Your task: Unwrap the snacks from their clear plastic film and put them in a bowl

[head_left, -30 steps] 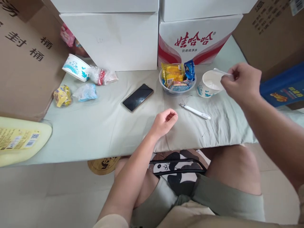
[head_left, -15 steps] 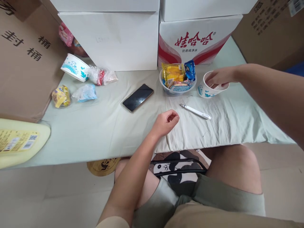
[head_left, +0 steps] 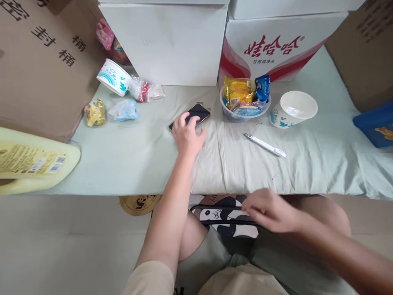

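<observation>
My left hand (head_left: 187, 135) lies on the near end of a black phone (head_left: 198, 112) on the pale green cloth (head_left: 123, 159), fingers spread over it. My right hand (head_left: 268, 211) rests low by my lap, at the panda-print seat (head_left: 221, 215), fingers loosely curled with nothing visible in them. A white paper bowl (head_left: 293, 108) with something clear and crumpled inside stands at the right. Beside it is a clear bowl of snack packets (head_left: 245, 100). A white pen-like stick (head_left: 264, 144) lies in front of them.
White boxes (head_left: 166, 41) and a red-printed carton (head_left: 276, 49) line the back. Brown cartons (head_left: 39, 65) stand left and right. A tipped paper bowl (head_left: 113, 77) and small snack bags (head_left: 123, 110) lie at the left. A yellow jug (head_left: 33, 164) lies at the near left edge.
My left hand moved forward from the cloth onto the phone. My right hand left the white paper bowl and dropped to my lap. The camera shifted slightly left.
</observation>
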`<state>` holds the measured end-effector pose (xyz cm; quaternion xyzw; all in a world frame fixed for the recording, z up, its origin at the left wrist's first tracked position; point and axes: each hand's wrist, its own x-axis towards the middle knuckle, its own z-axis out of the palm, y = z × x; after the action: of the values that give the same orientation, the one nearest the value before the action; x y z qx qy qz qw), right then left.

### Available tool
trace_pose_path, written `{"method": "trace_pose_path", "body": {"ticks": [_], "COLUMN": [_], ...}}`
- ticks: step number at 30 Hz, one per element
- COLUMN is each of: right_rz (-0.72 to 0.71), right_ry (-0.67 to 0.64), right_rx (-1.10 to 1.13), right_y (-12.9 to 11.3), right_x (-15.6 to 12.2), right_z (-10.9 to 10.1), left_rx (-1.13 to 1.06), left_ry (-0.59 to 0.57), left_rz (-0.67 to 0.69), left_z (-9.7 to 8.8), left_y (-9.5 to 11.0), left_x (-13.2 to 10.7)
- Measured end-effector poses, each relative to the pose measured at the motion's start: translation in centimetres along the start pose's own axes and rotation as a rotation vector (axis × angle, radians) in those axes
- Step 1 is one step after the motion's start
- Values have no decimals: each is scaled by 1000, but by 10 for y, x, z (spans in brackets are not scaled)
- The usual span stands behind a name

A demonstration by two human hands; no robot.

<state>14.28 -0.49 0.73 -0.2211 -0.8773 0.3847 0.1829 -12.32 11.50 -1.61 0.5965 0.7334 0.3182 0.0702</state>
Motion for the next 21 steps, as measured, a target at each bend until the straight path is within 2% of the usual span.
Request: {"method": "trace_pose_path", "body": {"ticks": [3, 6, 10, 13, 17, 21], "right_rz": [37, 105, 242, 277, 270, 288], "right_ry": [-165, -329, -472, -546, -570, -587], "right_rx": [103, 94, 2, -35, -9, -6], "right_y": [8, 22, 34, 33, 28, 28], "right_x": [-15, -16, -9, -6, -8, -11], "right_z": [54, 78, 84, 85, 92, 97], "left_rx": [192, 253, 219, 120, 26, 38], "left_ry": [-71, -152, -175, -162, -106, -98], "left_rz": [-153, -203, -222, -211, -164, -153], "left_z": [1, 1, 0, 5, 13, 14], "left_y": [-8, -10, -13, -21, -31, -31], "left_x": [8, 13, 21, 26, 28, 26]}}
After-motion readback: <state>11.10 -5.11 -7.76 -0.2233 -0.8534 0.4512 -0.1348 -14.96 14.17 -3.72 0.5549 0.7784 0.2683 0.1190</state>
